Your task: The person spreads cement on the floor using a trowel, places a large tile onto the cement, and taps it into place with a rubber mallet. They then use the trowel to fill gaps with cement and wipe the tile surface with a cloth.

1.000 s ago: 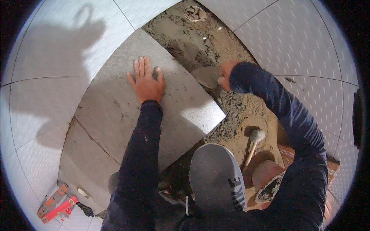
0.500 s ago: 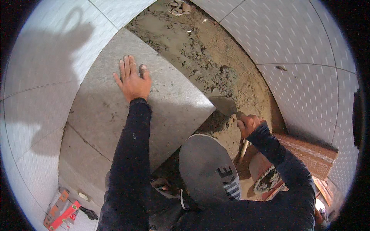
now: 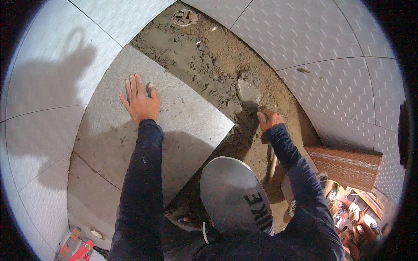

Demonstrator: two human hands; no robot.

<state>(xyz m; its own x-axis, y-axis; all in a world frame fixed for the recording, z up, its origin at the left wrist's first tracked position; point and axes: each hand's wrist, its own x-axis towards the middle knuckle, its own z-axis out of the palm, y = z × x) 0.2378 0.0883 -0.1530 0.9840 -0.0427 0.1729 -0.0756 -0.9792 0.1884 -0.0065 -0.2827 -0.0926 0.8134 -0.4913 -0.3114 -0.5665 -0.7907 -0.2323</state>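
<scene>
Gripping the trowel (image 3: 249,92) in my right hand (image 3: 270,119), I point it ahead of my curled fingers, seemingly so its flat face meets the mortar (image 3: 170,45). Left of that grip, my left hand (image 3: 143,104) lies palm-down, holding nothing, on the tile (image 3: 187,108), likely for support. A wooden stick (image 3: 273,164) sits just behind the grip.

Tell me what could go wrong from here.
The left hand lies flat on the grey tile; pressing hard might shift or tilt it. The trowel in the right hand is near the tile's corner and could chip it. Mortar close to the round fitting might get into it.
</scene>
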